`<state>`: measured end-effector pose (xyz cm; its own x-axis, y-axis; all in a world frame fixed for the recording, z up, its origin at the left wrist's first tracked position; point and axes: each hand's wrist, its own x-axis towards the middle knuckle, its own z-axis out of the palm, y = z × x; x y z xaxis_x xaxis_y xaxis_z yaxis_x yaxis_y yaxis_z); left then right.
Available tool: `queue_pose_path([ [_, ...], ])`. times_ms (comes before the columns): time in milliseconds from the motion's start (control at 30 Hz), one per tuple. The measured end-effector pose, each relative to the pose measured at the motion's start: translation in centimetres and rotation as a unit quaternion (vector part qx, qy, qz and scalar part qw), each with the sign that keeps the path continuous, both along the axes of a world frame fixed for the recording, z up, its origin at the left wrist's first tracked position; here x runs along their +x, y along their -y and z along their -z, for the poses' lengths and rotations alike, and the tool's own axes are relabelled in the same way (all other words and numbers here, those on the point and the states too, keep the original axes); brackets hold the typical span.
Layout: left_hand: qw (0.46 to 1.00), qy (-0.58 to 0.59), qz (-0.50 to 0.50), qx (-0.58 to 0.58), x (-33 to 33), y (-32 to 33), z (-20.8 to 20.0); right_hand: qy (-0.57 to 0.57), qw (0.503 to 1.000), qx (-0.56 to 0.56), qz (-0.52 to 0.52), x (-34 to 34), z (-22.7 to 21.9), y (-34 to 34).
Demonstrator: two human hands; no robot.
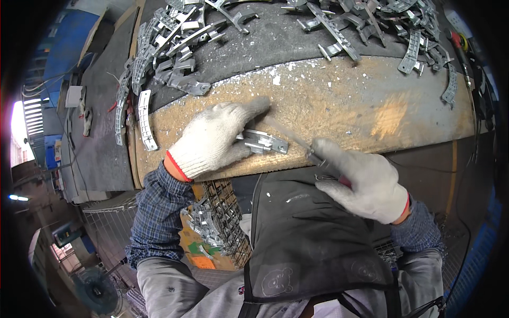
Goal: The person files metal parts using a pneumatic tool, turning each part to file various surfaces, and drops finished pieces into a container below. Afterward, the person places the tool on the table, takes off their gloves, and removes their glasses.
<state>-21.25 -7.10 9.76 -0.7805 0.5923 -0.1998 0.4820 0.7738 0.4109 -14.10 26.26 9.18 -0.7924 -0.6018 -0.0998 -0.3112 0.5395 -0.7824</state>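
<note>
My left hand, in a white knit glove with a red cuff, is closed on a silver metal casting and presses it against the board near its front edge. Part of the casting is hidden under the palm and fingers. In my right hand, gloved the same way, is a slim file-like tool. Its long thin blade is smeared by motion and slants up and left toward the casting, its tip by the left fingers. Whether blade and casting touch, I cannot tell.
Metal castings lie heaped at the far left, with another heap at the far right. Pale chips dot the worn wooden board and dark mat. Below the edge, a cardboard box and wire basket hold more parts.
</note>
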Motion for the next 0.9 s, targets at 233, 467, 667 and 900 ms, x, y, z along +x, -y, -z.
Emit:
queue_pose_path([
  [233, 1.0, -0.015, 0.01, 0.016, 0.1, 0.0, -0.2, -0.262, 0.942, 0.21, -0.01, 1.9, 0.3, 1.2],
  [467, 0.999, -0.036, 0.009, 0.012, 0.4, 0.3, 0.1, -0.26, 0.931, 0.252, -0.042, 1.8, 0.8, 1.7],
  [667, 0.999, -0.025, 0.006, 0.029, 0.5, 0.4, 0.3, -0.28, 0.925, 0.254, -0.024, 1.9, 1.1, 1.9],
  [900, 0.999, -0.04, 0.001, 0.016, 0.8, 0.4, 0.5, -0.245, 0.936, 0.248, -0.043, 1.7, 1.2, 1.6],
])
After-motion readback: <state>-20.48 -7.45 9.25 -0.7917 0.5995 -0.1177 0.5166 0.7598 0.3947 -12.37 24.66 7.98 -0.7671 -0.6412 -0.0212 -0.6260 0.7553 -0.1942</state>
